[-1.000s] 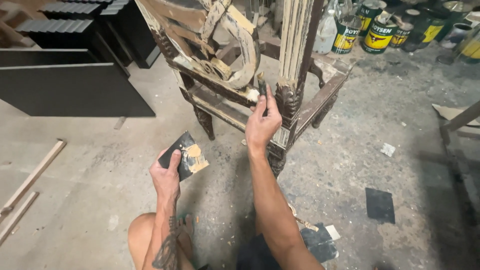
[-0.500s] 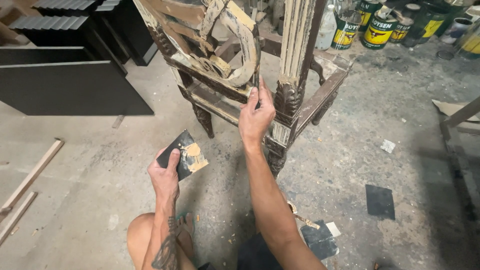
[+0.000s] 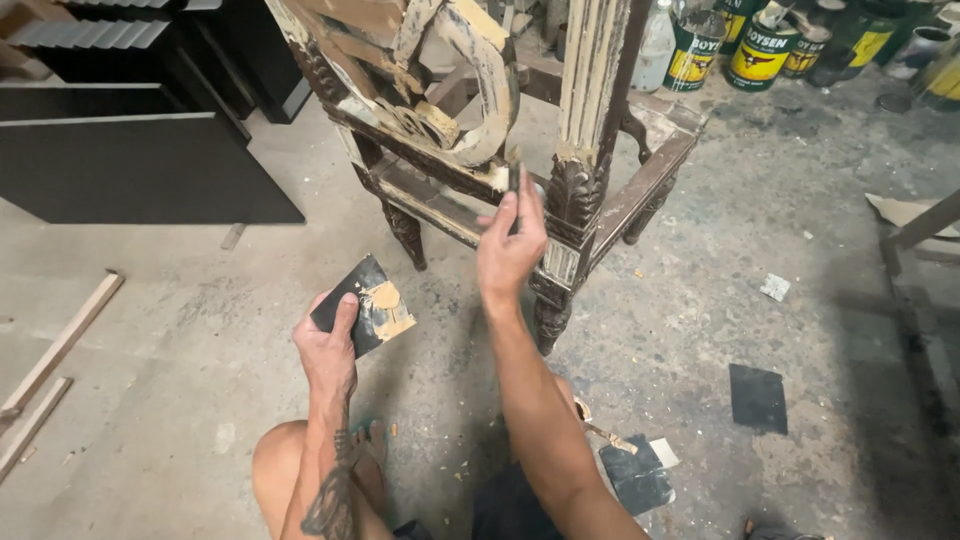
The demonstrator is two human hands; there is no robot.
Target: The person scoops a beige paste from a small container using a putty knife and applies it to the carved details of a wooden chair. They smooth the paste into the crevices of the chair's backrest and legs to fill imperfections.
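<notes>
Left hand (image 3: 328,345): clenched on one dark sheet of sandpaper (image 3: 362,306), thumb on top, fingers beneath. The sheet carries a tan patch of filler or residue near its right edge. It is held clear of the furniture, above the concrete floor (image 3: 180,330).

Right hand (image 3: 512,245): raised, fingers pinched around one slim dark tool (image 3: 514,182), likely a putty knife or scraper; the blade end stands upright just at the lower rail of the carved wooden chair (image 3: 480,130). Whether the tip touches the wood cannot be told.

Chair: one, old, ornate, with peeling pale paint over dark wood and turned legs. It stands directly ahead of the person, whose left knee shows at the bottom edge.

Floor items: two further dark sandpaper sheets, one (image 3: 757,396) lying flat to the right, one (image 3: 635,478) beside the right forearm. Two wooden strips (image 3: 60,345) lie at far left. One black panel (image 3: 130,165) rests at upper left.

Rear: at least four paint cans (image 3: 760,50) grouped behind the chair; an exact count is not possible, as some are cut off.
</notes>
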